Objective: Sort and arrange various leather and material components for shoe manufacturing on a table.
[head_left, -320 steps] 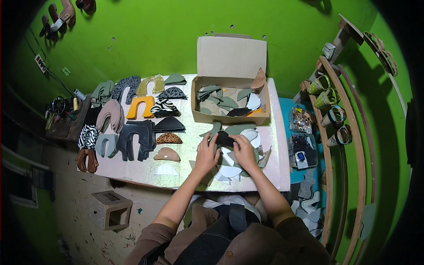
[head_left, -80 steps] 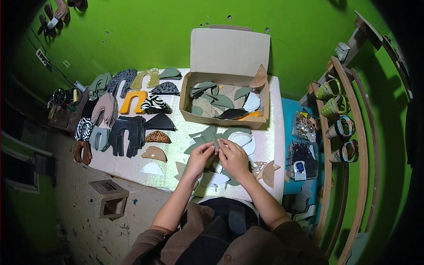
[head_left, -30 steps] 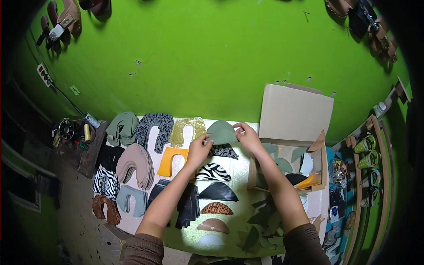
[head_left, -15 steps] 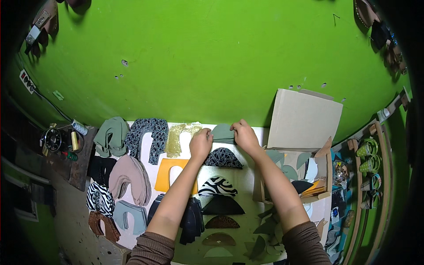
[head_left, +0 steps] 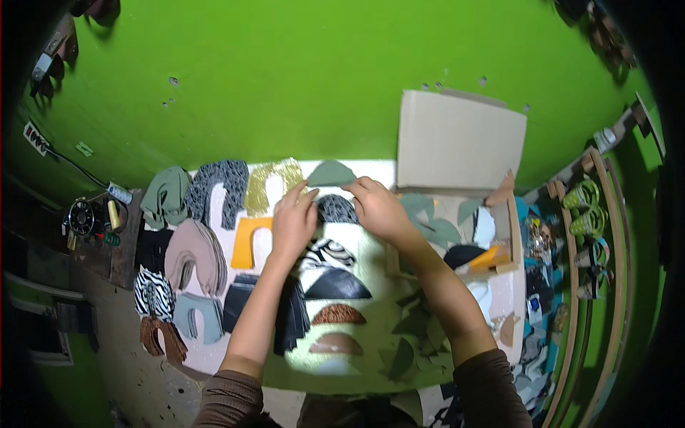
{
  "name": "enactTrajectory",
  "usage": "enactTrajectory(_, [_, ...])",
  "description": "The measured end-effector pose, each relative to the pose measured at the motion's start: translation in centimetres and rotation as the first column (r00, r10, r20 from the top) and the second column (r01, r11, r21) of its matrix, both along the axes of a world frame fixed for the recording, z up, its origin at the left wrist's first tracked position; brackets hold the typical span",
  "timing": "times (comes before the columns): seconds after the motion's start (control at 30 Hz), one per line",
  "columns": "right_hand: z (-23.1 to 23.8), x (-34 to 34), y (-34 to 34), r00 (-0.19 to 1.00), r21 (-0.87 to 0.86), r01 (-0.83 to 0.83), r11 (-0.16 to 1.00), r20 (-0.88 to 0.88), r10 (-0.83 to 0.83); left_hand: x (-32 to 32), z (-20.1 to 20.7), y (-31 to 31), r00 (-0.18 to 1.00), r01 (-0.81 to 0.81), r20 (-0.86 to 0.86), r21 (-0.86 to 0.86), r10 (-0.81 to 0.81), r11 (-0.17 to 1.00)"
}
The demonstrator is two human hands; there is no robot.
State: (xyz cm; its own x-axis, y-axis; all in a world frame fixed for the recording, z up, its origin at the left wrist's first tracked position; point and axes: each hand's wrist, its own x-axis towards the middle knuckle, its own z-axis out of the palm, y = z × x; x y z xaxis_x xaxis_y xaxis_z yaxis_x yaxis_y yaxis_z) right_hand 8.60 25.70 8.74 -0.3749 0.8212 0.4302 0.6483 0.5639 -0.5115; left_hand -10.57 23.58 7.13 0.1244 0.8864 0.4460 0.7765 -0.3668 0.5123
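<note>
A green half-moon piece (head_left: 332,173) lies at the far end of a column of half-moon pieces. My left hand (head_left: 294,217) is by its lower left corner, fingers apart and holding nothing visible. By the lower right corner is my right hand (head_left: 382,210), its fingers also apart. Between my hands sits a dark patterned half-moon stack (head_left: 337,209). Nearer to me follow a zebra-striped piece (head_left: 328,253), a black one (head_left: 339,284), a brown textured one (head_left: 340,314) and a tan one (head_left: 337,344). Whether my fingertips touch the green piece is hard to tell.
Arch-shaped stacks in pink (head_left: 196,253), gold (head_left: 275,182), yellow (head_left: 250,242) and other colours cover the table's left. An open cardboard box (head_left: 467,146) with loose cutouts stands right. Sandals (head_left: 589,214) hang on a rack. Scraps lie near my right forearm.
Both hands have drawn back toward me from the green piece, which they had gripped at its ends, and their fingers have loosened. The whole view has shifted as well.
</note>
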Motion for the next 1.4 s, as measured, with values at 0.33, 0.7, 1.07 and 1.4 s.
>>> enactTrajectory(0.33, [0.7,10.4,-15.6,0.937,-0.121,-0.342,0.932,-0.113,0.329,8.3,-1.7,-17.7,0.988,0.147,-0.044,0.007,-0.146,0.989])
enactTrajectory(0.7, [-6.6,19.0,-23.3,0.92,-0.227,-0.05,0.973,0.369,0.134,19.2,-5.3,-25.9,0.985,0.173,0.036,-0.35,-0.171,0.921])
enactTrajectory(1.07, [-2.8,21.5,-24.3,0.946,-0.328,0.043,0.944,0.316,0.067,22.2,-3.4,-30.3,0.941,0.213,0.338,-0.544,-0.02,0.812])
enactTrajectory(1.4, [-2.6,19.8,-26.5,0.969,-0.454,0.161,0.877,-0.096,-0.228,23.4,-2.8,-30.0,0.934,0.08,0.351,-0.373,0.061,0.924])
